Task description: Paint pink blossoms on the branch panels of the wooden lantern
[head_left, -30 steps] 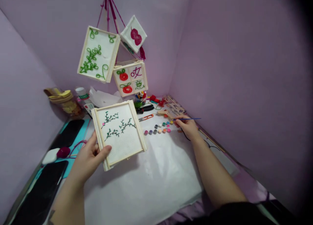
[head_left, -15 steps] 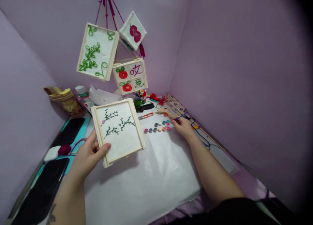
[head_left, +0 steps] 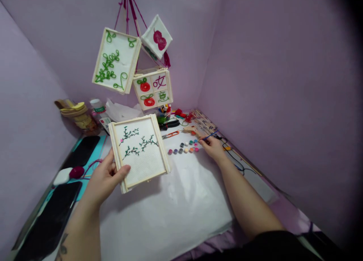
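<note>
My left hand (head_left: 110, 174) grips the lower left edge of a wooden-framed paper lantern (head_left: 144, 164), thumb on its front. Dark green branches and one small pink spot are painted on the white panel, which is tilted up toward me above the table. To the right, my right hand (head_left: 210, 145) is closed around a thin blue paintbrush (head_left: 211, 135), its handle pointing up and right. The brush tip is too small to make out, close by the small paint pots (head_left: 186, 150) that stand in two rows of several colours.
Finished-looking lanterns (head_left: 117, 61) hang from purple cords at the back. Orange snips (head_left: 171, 135), black-handled pliers (head_left: 170, 125) and a pen cup (head_left: 165, 111) lie beyond the paints. Two dark phone-like slabs (head_left: 51, 219) and a magenta yarn ball (head_left: 76, 172) are at left. White paper (head_left: 170, 215) covers the table.
The whole view has shifted slightly, so things appear a little further right. Both hands keep their holds, with the lantern and brush in nearly the same places.
</note>
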A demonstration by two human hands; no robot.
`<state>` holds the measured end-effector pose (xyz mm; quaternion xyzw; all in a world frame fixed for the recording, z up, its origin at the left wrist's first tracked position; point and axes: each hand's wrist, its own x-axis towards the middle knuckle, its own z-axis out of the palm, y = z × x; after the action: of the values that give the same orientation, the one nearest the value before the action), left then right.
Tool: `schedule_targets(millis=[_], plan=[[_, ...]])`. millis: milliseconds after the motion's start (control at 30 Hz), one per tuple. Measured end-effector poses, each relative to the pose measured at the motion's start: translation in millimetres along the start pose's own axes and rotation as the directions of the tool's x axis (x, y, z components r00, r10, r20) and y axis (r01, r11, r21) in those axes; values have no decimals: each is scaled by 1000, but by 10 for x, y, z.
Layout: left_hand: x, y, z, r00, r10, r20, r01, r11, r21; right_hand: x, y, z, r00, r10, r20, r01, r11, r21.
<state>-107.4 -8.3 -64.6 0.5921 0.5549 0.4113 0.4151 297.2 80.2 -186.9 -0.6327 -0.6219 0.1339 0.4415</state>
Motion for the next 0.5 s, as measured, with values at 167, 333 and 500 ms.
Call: schedule_targets(millis=[167,333,500], plan=[[-2,23,-16,1000,-4,13,3,999,45,9,21,7,1000,-3,3,3,1000,10],[-1,19,-18,1000,4,14,-5,998,61,16,19,-12,1000,4,-5,-4,1000,21],[9,-7,-23,1000,11,12,-11,999,44,32,14,-6,1000,20,-8,-20,1000,17]])
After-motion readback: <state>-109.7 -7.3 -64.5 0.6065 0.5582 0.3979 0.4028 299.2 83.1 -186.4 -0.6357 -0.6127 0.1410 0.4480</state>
